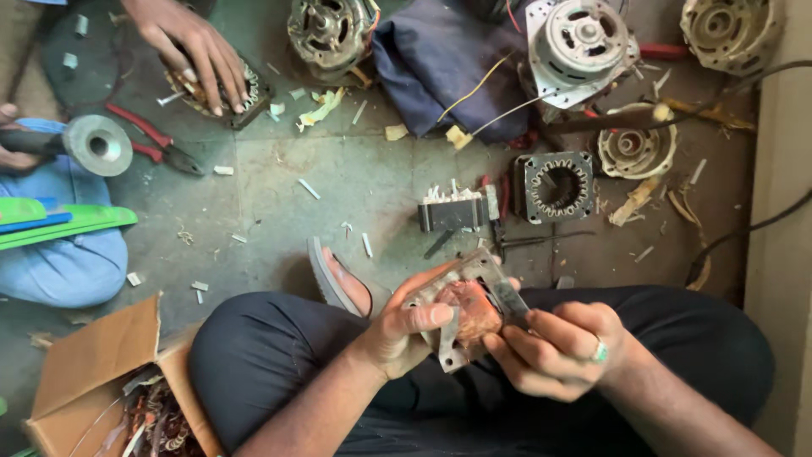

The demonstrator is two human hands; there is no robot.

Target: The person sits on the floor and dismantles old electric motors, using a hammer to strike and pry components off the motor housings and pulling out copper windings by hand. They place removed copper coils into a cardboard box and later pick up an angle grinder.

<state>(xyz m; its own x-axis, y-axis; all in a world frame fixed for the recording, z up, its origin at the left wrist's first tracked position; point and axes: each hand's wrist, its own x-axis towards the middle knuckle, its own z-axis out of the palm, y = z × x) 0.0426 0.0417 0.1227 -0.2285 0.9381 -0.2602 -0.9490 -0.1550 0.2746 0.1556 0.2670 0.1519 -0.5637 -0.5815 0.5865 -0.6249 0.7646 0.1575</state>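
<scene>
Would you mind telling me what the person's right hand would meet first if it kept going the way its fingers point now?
The right hand points up and left, holding a flat metal blade. Almost at once it would meet the motor stator with copper windings, which the left hand holds.

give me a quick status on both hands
Left hand grips motor stator. Right hand holds flat blade against it. Nothing blocking.

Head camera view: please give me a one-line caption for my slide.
Seated person's left hand steadies a motor stator while the right hand presses a flat tool against it.
</scene>
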